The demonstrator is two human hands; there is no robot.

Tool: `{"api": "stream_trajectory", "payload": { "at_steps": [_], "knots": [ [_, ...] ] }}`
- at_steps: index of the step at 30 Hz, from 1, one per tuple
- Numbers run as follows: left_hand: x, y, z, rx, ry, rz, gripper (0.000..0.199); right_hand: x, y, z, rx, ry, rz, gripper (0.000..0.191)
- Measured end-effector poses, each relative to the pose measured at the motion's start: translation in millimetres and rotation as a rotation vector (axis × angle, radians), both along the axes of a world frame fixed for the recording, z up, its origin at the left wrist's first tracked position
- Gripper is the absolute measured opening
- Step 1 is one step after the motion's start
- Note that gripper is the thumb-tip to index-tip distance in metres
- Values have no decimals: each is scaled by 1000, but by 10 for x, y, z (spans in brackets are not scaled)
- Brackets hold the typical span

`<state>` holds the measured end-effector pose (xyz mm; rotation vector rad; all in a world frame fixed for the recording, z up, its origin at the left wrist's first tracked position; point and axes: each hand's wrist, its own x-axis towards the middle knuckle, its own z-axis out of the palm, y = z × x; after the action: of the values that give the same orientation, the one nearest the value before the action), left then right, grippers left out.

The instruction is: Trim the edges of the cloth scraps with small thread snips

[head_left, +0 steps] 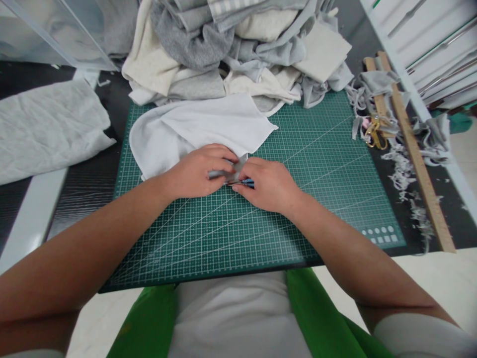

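Note:
A white cloth piece (201, 122) lies on the green cutting mat (298, 223), its near edge at both hands. My left hand (201, 171) has its fingers curled and closed on the cloth's edge. From the right, my right hand (268, 184) grips a small blue-handled tool (247, 183) between thumb and fingers. The tool's thin metal tip points left, against the cloth edge by my left fingertips. Exactly where the tip meets the fabric is too small to tell.
A heap of grey and cream cloth (208, 49) covers the mat's far edge. Light grey fabric (52, 127) lies left. At right are gold-handled scissors (375, 135), a wooden ruler (421, 169) and thread scraps (401, 174). A translucent bin (74, 35) stands back left.

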<state>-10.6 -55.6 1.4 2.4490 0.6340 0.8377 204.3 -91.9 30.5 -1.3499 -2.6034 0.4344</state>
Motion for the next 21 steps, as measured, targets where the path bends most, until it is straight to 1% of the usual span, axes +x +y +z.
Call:
{"api": "stream_trajectory", "payload": {
  "at_steps": [11, 21],
  "knots": [
    [13, -8, 26, -2, 19, 5, 16, -27, 7, 6, 19, -62, 8, 19],
    [5, -3, 12, -4, 7, -4, 17, 16, 17, -22, -23, 58, 7, 16]
  ]
}}
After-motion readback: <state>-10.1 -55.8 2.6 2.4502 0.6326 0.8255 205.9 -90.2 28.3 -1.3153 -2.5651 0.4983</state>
